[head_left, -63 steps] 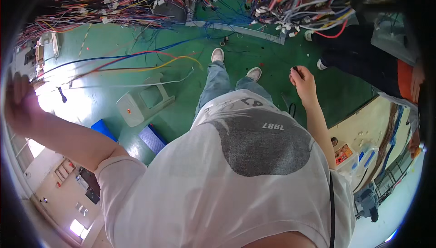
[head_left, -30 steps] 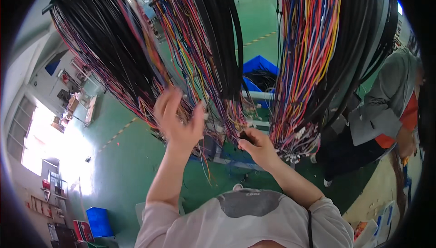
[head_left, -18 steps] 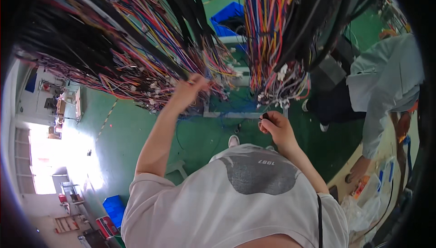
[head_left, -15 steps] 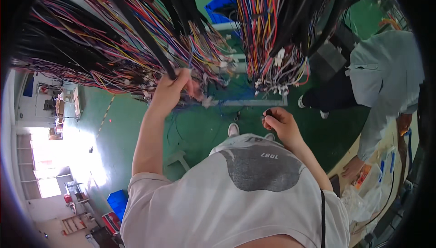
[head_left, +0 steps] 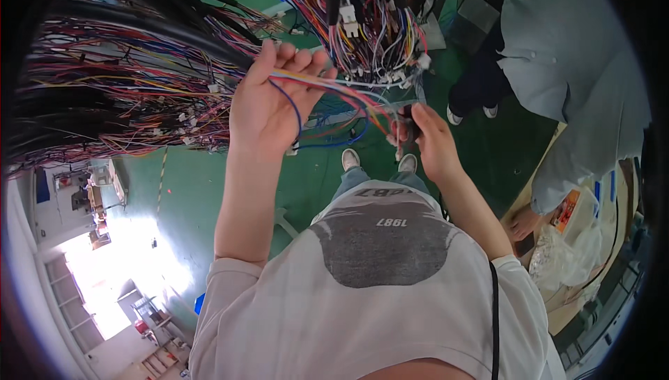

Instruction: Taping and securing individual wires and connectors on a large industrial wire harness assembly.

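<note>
Overall, a green floor point(head_left: 202, 216) underlies the work area. At the right, a co-worker in a grey jacket point(head_left: 557, 45) stands beside a pale table point(head_left: 561, 319). Two masses of wiring hang ahead of the operator: a wide left bundle point(head_left: 104, 94) and a narrower right bundle point(head_left: 373, 42). A black tube point(head_left: 157, 28) runs along the left bundle to the thumb side of the left hand.

The left hand point(head_left: 268, 115) is half open and cupped, palm visible, fingers curled upward. The wires point(head_left: 345, 87) cross its fingers near the thumb; whether the thumb presses on them cannot be told. The right hand point(head_left: 439, 140) is closed, thumb against fingers, on a small dark piece point(head_left: 410, 122).

The wires span the gap between the hands, their free ends reaching the right fingertips. Whether that hand also pinches them is unclear. One blue wire point(head_left: 298, 114) loops below the others.

The step in hand appears to be supporting the wires on the left and bringing the dark piece to their ends. The next move would call for a steady left support and wire ends kept together. A small pale connector point(head_left: 398, 154) hangs just below the right fingertips.
</note>
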Tool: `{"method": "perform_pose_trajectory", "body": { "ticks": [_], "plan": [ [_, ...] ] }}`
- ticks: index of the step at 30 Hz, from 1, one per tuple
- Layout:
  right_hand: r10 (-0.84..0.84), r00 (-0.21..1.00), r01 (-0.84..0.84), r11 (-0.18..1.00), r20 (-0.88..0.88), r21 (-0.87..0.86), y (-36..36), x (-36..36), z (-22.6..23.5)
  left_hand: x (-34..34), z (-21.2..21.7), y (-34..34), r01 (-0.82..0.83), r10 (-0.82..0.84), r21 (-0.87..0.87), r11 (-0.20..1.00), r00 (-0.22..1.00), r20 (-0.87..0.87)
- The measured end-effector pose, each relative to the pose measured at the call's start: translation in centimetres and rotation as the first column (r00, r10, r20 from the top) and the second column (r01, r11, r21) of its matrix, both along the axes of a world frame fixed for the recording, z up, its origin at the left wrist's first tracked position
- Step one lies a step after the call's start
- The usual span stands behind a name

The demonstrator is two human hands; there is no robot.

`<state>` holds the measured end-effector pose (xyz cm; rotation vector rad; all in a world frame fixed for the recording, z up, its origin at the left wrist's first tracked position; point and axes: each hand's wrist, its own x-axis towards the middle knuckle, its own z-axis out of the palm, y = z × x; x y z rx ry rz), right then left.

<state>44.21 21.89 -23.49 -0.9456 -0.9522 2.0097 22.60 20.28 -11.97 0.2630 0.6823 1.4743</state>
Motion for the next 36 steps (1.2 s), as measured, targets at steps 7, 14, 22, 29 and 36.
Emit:
{"method": "perform_pose_trajectory", "body": {
  "ticks": [7, 14, 22, 29, 36],
  "plan": [
    [-0.488, 0.872, 0.448, 0.828, 0.041, 0.336, -1.6, 1.5, 0.2, 2.7, 1.3, 1.7, -0.034, 0.034, -0.001, 0.999, 0.997, 0.069],
    [0.257, 0.943, -0.199, 0.944, -0.213, 0.262, -2.6, -4.0, 5.9, 4.5, 1.1, 2.0, -0.046, 0.045, 0.108, 0.993, 0.999, 0.015],
    [0.306, 0.951, -0.262, 0.879, -0.049, 0.399, -3.2, -5.0, 5.0, 4.1, 0.9, 0.8, -0.084, 0.085, 0.057, 0.995, 0.996, -0.01],
    [0.672, 0.703, -0.693, 0.721, -0.233, -0.009, -2.1, -1.0, 4.2, 1.3, -0.6, -0.4, -0.232, 0.33, 0.281, 0.931, 0.863, -0.382],
    [0.131, 0.896, -0.325, 0.844, -0.424, -0.426, -2.9, 0.3, 0.4, 2.4, 1.4, -2.5, 0.156, 0.169, 0.548, 0.822, 0.852, -0.495]
  ]
}}
